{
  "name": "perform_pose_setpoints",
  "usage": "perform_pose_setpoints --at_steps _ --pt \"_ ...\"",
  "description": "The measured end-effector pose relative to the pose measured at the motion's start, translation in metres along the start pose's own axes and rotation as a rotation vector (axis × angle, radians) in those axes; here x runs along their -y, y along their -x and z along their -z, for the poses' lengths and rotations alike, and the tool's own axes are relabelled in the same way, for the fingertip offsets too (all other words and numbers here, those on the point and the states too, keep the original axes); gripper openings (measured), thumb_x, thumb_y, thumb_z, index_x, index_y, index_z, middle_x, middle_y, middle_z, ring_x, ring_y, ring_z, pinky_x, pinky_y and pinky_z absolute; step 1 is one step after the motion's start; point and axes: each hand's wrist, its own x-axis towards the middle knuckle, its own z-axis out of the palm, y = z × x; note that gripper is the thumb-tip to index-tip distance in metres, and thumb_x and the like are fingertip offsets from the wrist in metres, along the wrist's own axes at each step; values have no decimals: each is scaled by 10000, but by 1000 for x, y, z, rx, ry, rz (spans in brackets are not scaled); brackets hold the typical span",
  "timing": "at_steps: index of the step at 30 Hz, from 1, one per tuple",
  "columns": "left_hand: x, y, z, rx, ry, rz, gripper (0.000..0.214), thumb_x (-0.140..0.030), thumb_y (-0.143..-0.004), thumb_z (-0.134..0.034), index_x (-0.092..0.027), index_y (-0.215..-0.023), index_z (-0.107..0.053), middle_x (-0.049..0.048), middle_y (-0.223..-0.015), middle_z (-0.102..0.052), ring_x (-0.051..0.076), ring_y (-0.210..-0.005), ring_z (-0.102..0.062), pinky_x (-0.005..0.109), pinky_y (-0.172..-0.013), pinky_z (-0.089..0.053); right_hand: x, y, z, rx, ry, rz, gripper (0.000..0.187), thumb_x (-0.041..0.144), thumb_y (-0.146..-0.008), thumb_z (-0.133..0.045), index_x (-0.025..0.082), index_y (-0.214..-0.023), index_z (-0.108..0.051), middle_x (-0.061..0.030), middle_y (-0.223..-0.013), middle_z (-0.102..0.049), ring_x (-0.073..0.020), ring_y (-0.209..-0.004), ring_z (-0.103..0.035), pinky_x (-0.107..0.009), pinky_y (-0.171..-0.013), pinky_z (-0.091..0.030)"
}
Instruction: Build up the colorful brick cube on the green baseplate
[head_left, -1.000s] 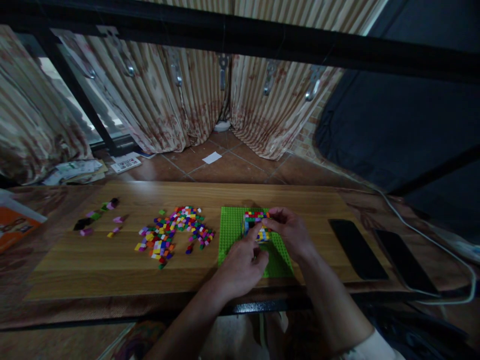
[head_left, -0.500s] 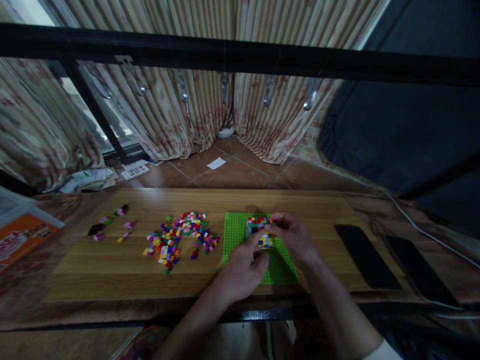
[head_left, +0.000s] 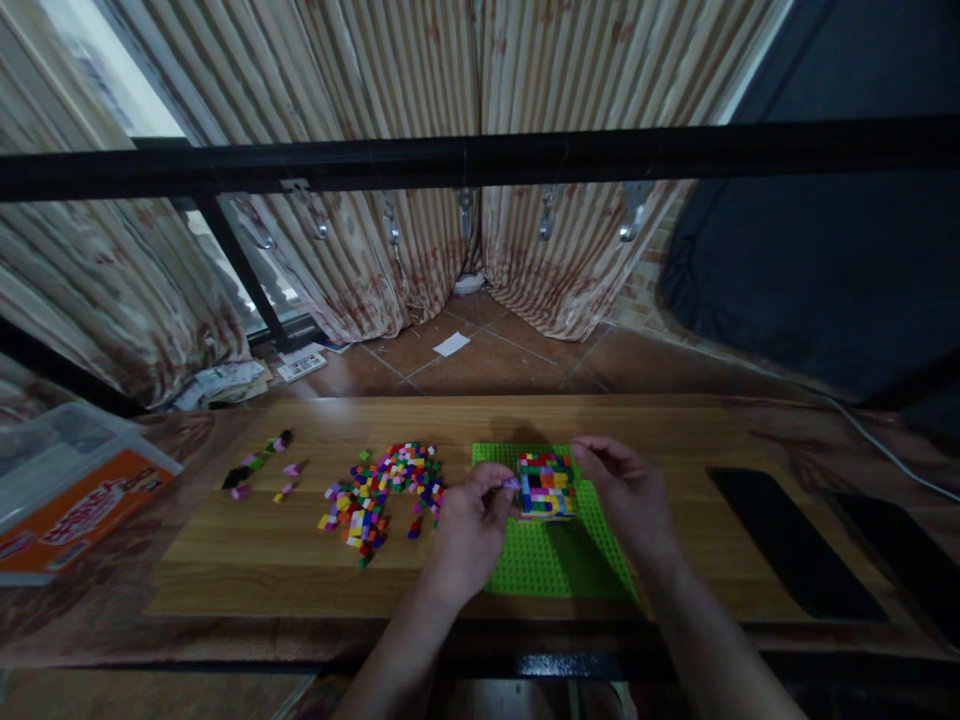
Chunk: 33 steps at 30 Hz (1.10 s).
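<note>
On the head cam I've got the left hand (head_left: 472, 530) pinching a small purple brick (head_left: 511, 483) right by the multicolor brick stack (head_left: 547, 485) on a green baseplate (head_left: 555, 565), with the right hand (head_left: 626, 495) just beside it. Loose bricks (head_left: 379, 495) lie left on the wooden board (head_left: 225, 570), and 2 black slabs (head_left: 787, 545) sit right.

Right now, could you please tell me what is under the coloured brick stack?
The brick stack sits on a green baseplate; its studs show around the stack, but the part directly beneath is covered, so nothing there can be seen.
</note>
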Motion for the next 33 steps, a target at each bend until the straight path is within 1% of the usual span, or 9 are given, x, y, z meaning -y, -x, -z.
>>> perform_pose_setpoints --at_steps 3,6,9,13,19,25,28,30,33 --pt "0 1 0 -20 -100 -53 137 -229 -878 -515 -175 -977 -592 39 -894 -683 145 -730 -657 245 -675 -511 5 10 -7 195 180 229 156 366 -821 -645 226 -830 -714 -36 -848 -678 -177 -783 -613 -319 -712 -478" --pt "0 3 0 -36 -226 -129 136 -195 -881 -507 -187 -979 -601 14 -831 -681 139 -737 -656 234 -691 -499 11 17 -9 333 316 363 150 330 -872 -597 239 -886 -716 -40 -914 -671 -186 -868 -613 -334 -772 -479" --pt "0 4 0 -52 -349 -199 150 -162 -872 -515 -204 -981 -609 -6 -797 -683 134 -727 -654 232 -706 -490 14 20 -9 383 423 438 146 329 -876 -605 252 -925 -718 -46 -964 -668 -202 -936 -598 -367 -827 -469" --pt "-2 3 -3 -30 -438 -224 164 -155 -880 -509 -209 -1003 -603 0 -845 -705 137 -744 -670 229 -693 -485 16 20 -9 414 491 496 144 327 -887 -601 264 -947 -716 -44 -986 -671 -205 -943 -588 -390 -846 -455" --pt "-3 2 -7 -50 -483 -230 107 -195 -880 -545 -208 -964 -610 -4 -832 -710 138 -729 -673 227 -674 -480 16 18 -7 427 502 492 134 295 -900 -587 253 -870 -710 -33 -975 -662 -195 -938 -580 -386 -856 -445" --pt "-3 -2 -5 -125 -471 -198 161 -173 -870 -542 -206 -1000 -630 3 -942 -712 122 -720 -656 233 -692 -492 2 5 7 262 490 413 97 314 -847 -643 267 -824 -725 -44 -1072 -609 -223 -1045 -549 -406 -921 -425" --pt "-3 -2 -5 -122 -491 -193 185 -167 -874 -531 -205 -1010 -652 14 -961 -700 116 -693 -638 234 -674 -494 -5 2 9 255 484 341 91 329 -820 -667 279 -778 -731 -43 -1134 -588 -233 -1095 -534 -419 -956 -408" --pt "-3 -1 -7 -104 -494 -216 210 -156 -875 -526 -210 -1025 -662 20 -975 -686 121 -746 -642 231 -690 -503 -7 3 8 269 481 309 94 335 -809 -674 283 -759 -732 -41 -1153 -584 -236 -1116 -526 -421 -968 -401" --pt "-3 1 -10 -79 -498 -281 250 -128 -874 -519 -223 -1051 -670 26 -1007 -663 138 -903 -641 241 -801 -515 -8 4 5 268 466 277 86 341 -793 -681 283 -758 -735 -43 -1168 -582 -241 -1138 -522 -424 -985 -388"
